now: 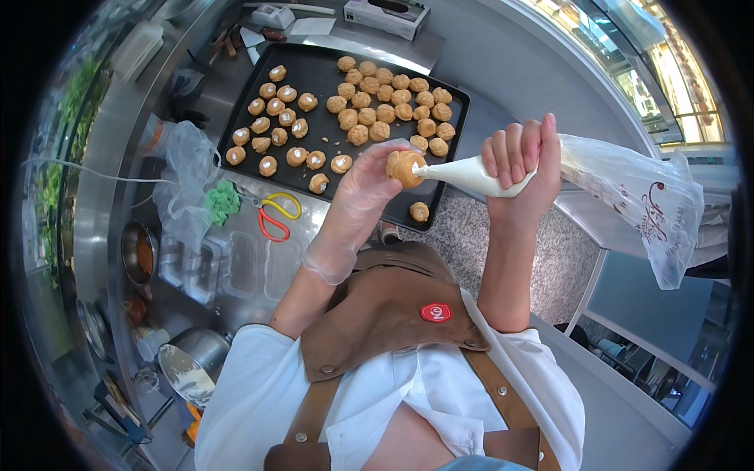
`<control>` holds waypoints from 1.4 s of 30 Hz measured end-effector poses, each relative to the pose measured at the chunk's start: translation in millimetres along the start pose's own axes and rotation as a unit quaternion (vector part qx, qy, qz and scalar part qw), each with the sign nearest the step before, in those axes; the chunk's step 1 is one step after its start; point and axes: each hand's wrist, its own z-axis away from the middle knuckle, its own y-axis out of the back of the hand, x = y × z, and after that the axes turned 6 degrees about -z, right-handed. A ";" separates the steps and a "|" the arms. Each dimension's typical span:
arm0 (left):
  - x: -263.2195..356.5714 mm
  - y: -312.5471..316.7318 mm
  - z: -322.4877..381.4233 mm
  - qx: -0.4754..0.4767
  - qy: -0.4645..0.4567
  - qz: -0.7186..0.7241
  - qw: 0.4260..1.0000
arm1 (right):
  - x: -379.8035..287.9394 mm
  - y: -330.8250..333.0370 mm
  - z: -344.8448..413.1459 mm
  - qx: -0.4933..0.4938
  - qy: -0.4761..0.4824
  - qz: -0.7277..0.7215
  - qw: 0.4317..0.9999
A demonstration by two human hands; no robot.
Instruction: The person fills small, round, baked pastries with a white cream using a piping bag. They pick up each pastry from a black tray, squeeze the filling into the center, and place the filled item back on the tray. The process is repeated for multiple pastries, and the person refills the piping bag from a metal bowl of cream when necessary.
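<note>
In my gloved left hand (377, 171) is a cream puff shell (405, 169), its flat side turned towards the piping bag. My bare right hand (524, 165) squeezes a clear plastic piping bag (471, 176) of white cream, and the bag's tip touches the hole in that shell. The bag's loose printed end hangs out to the right. Beyond both hands lies a black baking tray (235, 132). Puffs showing white cream (287, 117) are spread over its left and near parts, while puffs with their crackled tops up (370, 85) crowd its right part.
Left of me on the steel counter are scissors (275, 216) with red and yellow handles, a green crumpled item (223, 202), a plastic bag (185, 171), clear plastic containers (241, 265) and steel bowls (194, 359). A glove box (387, 16) stands behind the tray.
</note>
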 end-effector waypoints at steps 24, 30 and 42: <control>39.7 143.3 -99.5 0.186 -0.024 -0.422 0.887 | 10.2 23.3 -14.5 0.077 -0.017 -0.054 0.995; 47.1 271.3 -211.8 0.202 0.016 -0.587 0.784 | 27.5 49.9 -24.0 0.156 -0.036 -0.034 0.987; 71.4 296.2 -255.8 0.064 0.111 -0.811 0.571 | 65.4 95.4 -73.4 0.227 -0.099 -0.026 0.968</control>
